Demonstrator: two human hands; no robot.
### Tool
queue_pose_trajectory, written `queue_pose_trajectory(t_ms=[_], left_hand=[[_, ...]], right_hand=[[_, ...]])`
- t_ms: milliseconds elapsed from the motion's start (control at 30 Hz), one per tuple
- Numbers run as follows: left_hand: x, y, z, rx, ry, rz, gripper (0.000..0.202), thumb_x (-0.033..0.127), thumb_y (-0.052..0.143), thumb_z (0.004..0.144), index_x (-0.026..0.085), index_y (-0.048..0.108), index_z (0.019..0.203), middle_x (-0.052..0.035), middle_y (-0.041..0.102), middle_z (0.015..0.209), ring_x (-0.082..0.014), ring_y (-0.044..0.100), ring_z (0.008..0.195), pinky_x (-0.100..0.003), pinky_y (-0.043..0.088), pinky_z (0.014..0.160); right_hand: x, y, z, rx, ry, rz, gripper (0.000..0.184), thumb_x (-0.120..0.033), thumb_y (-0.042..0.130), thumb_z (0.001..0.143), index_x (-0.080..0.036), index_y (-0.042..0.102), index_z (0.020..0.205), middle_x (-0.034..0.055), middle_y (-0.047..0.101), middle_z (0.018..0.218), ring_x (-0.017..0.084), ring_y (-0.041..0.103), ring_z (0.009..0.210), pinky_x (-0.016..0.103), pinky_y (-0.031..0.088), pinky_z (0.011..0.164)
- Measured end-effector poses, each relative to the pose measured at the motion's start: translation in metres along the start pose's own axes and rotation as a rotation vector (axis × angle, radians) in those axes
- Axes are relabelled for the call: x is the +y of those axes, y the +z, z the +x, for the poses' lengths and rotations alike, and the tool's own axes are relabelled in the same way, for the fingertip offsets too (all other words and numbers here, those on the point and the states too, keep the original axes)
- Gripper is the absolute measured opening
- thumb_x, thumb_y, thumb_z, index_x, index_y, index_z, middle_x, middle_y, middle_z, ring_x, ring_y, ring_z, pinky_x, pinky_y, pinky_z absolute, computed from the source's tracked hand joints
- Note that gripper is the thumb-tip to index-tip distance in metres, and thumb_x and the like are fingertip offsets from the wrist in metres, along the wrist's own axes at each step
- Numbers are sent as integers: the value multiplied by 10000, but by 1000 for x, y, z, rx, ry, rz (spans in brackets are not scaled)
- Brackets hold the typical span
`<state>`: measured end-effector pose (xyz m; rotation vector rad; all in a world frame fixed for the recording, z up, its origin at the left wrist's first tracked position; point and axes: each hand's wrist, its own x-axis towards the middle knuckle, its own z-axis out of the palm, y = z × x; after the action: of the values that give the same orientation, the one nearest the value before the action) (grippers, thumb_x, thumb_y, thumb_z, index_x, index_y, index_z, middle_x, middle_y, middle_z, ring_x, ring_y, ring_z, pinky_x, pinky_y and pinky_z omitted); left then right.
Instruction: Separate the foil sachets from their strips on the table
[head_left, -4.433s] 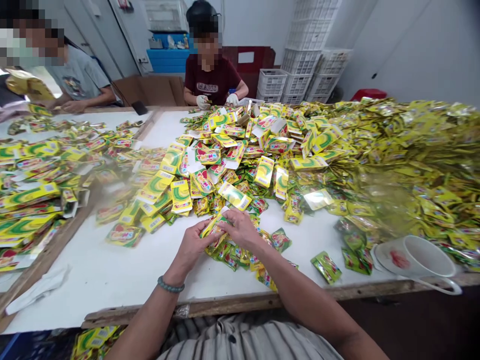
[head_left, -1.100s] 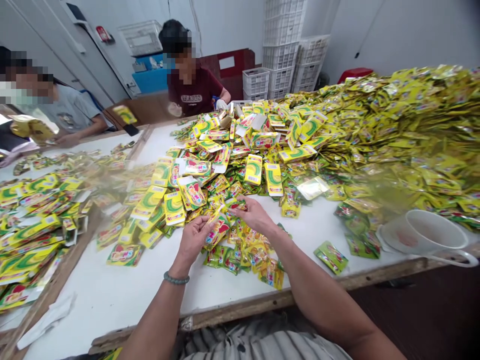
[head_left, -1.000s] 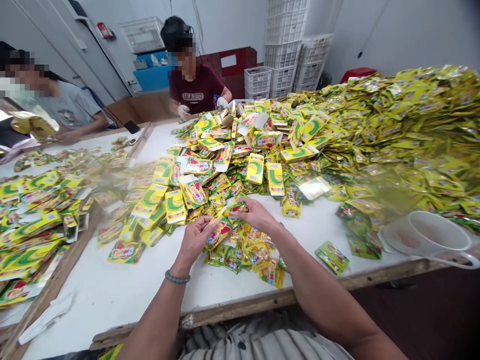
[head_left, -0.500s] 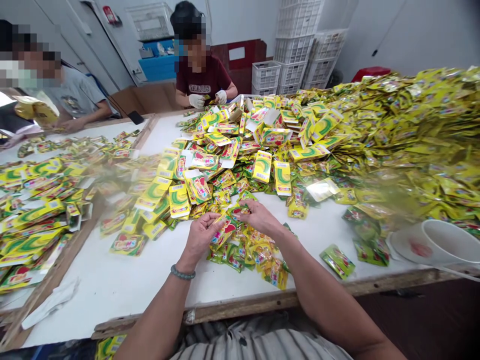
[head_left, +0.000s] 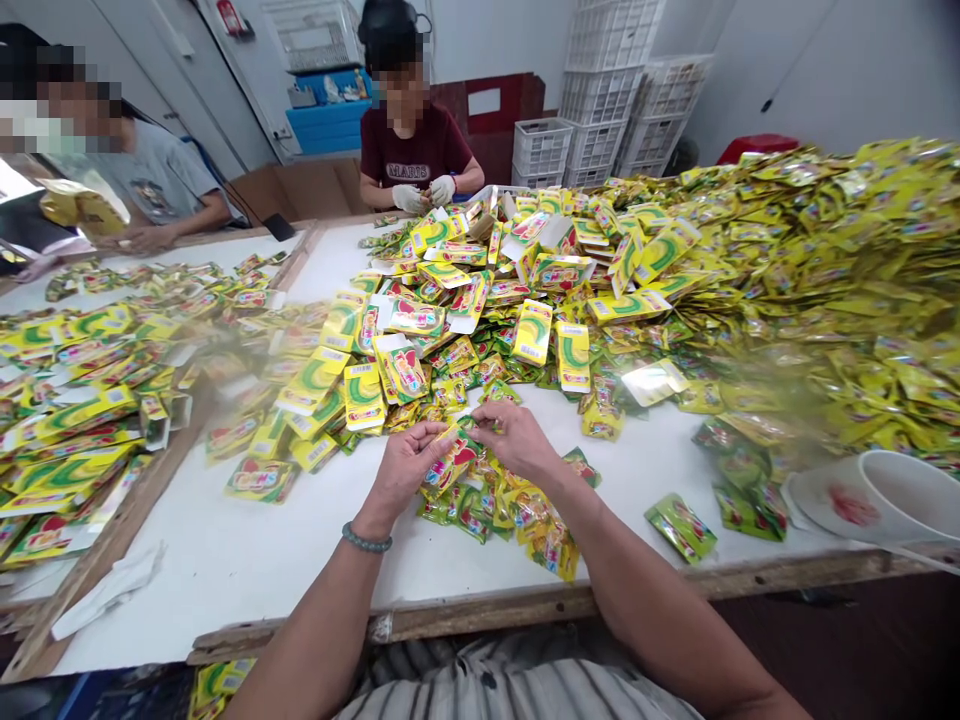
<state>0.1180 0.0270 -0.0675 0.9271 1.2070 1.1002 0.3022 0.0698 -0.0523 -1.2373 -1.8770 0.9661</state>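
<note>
My left hand (head_left: 403, 468) is closed on a small yellow and green printed carton (head_left: 457, 455), gripping its left side in front of my chest. At the carton's upper right end, my right hand (head_left: 516, 440) has its thumb and fingers pinched together. A bit of green shows at those fingertips; whether it is a flap or a packet I cannot tell. Below both hands lies a loose heap of small green and yellow sachets (head_left: 536, 515). Just beyond them are flat printed cartons (head_left: 401, 370) mixed with more sachets.
A large mound of yellow sachets (head_left: 847, 270) covers the right side. A white plastic tub (head_left: 832, 500) lies tilted at the right edge. Wooden strips (head_left: 120, 525) divide the white table. Filled cartons (head_left: 67, 440) lie left. Two people sit across, one wearing white gloves (head_left: 409, 198).
My right fingertips have shifted slightly left, closer against the carton's end, and the green packet seen in them earlier is now mostly out of sight. The whole view has moved a little.
</note>
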Motion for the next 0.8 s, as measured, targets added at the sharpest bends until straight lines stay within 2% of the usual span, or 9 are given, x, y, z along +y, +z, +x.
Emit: queue_pose_trajectory(t_ms=[167,233,333,500,567,633,667,733,800], left_hand=[[1,2,-1,0,-25,-61,432,365,863,587,154,689,921,-40,758,815,-170,700,685,-263,558,656],[2,4,-1,15,-36,-83,425,348,870,577,147,687,903,-38,756,791,-170,699,671,-264,557,649],[4,4,-1,59,-48,-111,443,376,869,565,140,685,893,-37,747,746,-175,692,645,-273,552,635],[8,2,-4,60,-53,-112,415,411,852,576,137,688,840,-24,723,693,-154,657,575,-257,528,582],[9,4,-6,14,-76,-119,405,430,828,613,144,687,862,-27,722,715,-154,656,591,-255,525,589],[9,8,-8,-66,-98,-83,425,428,817,633,159,685,934,-38,736,796,-166,673,655,-259,530,624],[10,8,-9,-119,-112,-38,439,421,814,640,166,684,974,-48,743,857,-178,682,702,-266,535,651],[13,3,-8,-191,-145,85,454,409,817,635,169,691,999,-65,746,938,-200,689,764,-280,540,683],[25,-16,-7,-103,-139,199,449,415,840,579,155,703,919,-70,748,886,-208,682,732,-288,541,656]], right_hand=[[-8,3,-2,118,13,-20,90,-168,738,725,-212,713,800,33,690,837,200,613,871,334,439,832],[-11,3,-2,66,5,-14,48,-185,690,787,-211,720,760,43,701,884,206,621,921,350,427,873],[-15,4,-4,-86,-27,17,182,-284,589,886,-236,739,797,30,704,907,216,604,1021,354,408,916],[-15,13,-7,-184,-54,7,212,-394,630,839,-210,716,777,2,636,733,171,583,744,290,436,723],[-13,16,-7,-218,-4,100,217,-403,607,841,-206,695,822,-27,590,615,150,553,625,265,425,631],[-9,16,-5,-225,53,249,232,-407,583,839,-207,670,917,-36,609,611,147,570,604,254,434,606],[-6,14,-3,-193,69,311,242,-405,577,835,-204,655,945,-24,646,666,152,598,640,255,449,622],[3,7,2,-25,98,323,244,-405,572,825,-191,638,922,18,696,810,168,637,748,268,472,682],[15,-3,8,213,168,158,246,-414,566,829,-182,634,876,46,704,854,189,643,795,294,472,728]])
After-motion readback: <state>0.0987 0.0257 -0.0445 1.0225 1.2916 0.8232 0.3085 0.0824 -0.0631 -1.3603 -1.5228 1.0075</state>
